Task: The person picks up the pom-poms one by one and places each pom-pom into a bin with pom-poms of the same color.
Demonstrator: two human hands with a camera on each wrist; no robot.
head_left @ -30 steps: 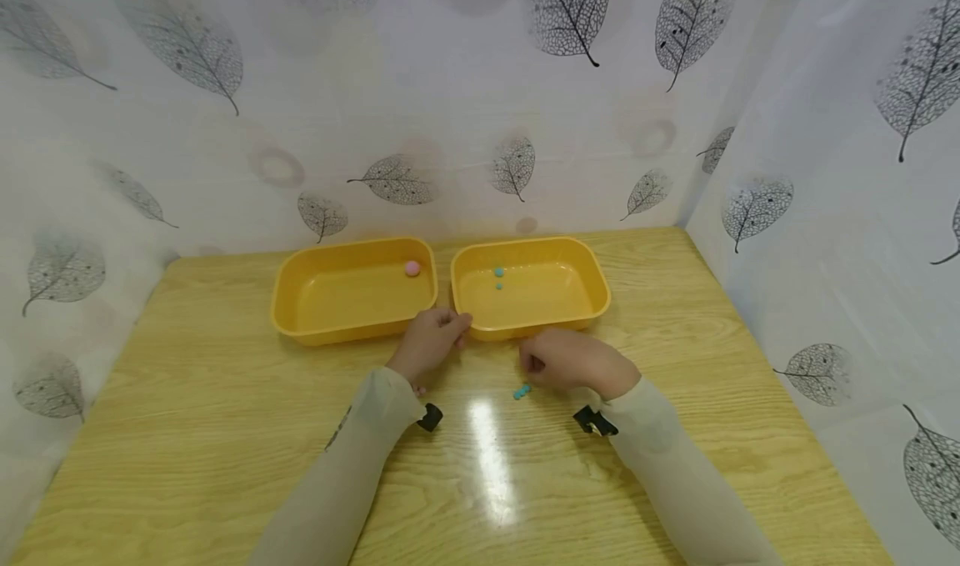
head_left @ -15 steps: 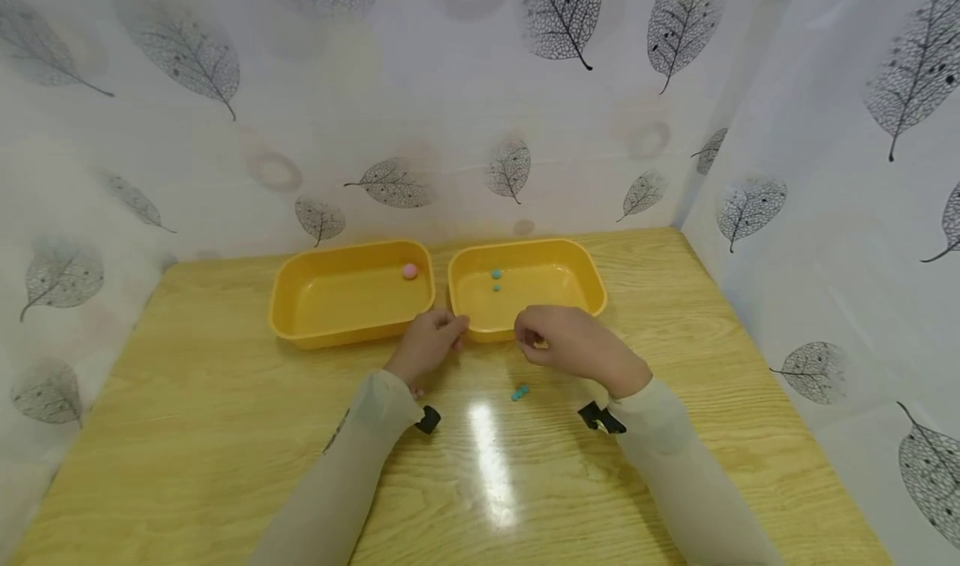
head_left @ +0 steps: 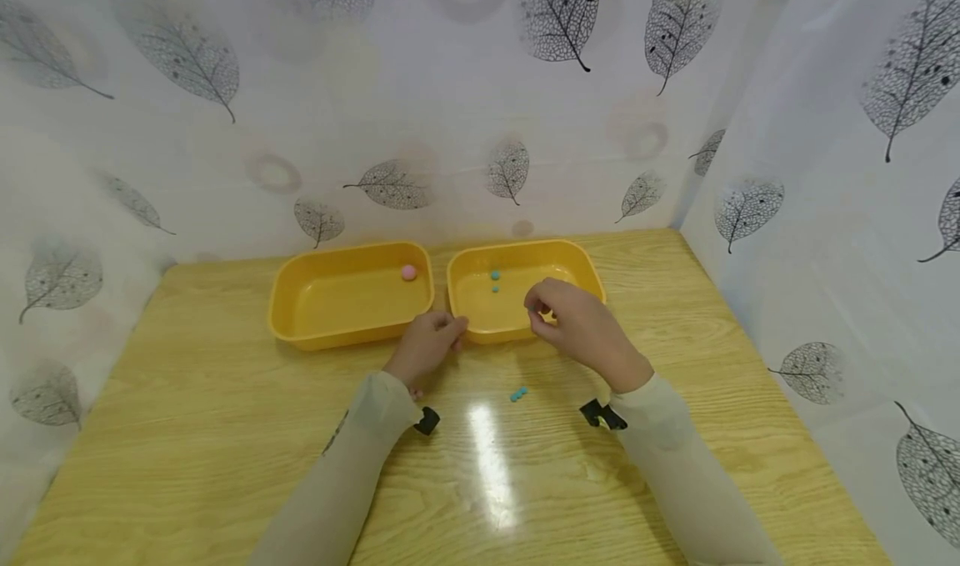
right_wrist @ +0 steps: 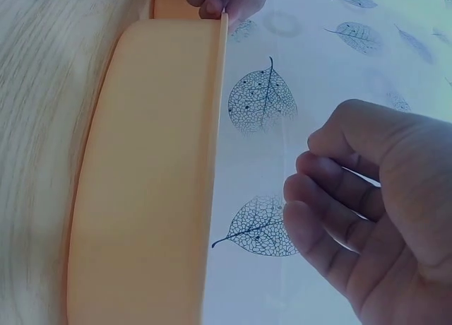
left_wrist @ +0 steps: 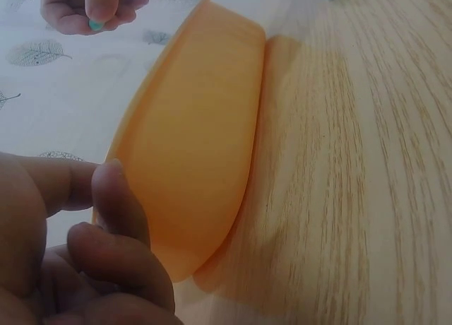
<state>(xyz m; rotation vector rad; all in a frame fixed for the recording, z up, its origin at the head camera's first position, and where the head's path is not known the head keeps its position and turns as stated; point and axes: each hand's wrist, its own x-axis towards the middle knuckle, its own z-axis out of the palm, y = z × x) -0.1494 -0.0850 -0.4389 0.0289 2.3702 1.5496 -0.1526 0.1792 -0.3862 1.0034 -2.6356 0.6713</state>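
My left hand grips the near left corner of the right yellow tray between thumb and finger. Over that tray's right part, my right hand is raised, thumb and fingertips together. The left wrist view shows a small teal ball pinched in those fingertips; the right wrist view does not show it. Two teal balls of different size lie inside this tray. On the table in front of it sits a short row of small teal balls.
Left of the right tray stands a second yellow tray with a pink ball inside. Small pink pieces lie beside the left wrist, partly hidden by it. A leaf-patterned white curtain closes off the table's back and sides.
My right hand has risen from the table by the teal balls, up and forward over the right tray's near rim. The left hand stays at the tray corner.
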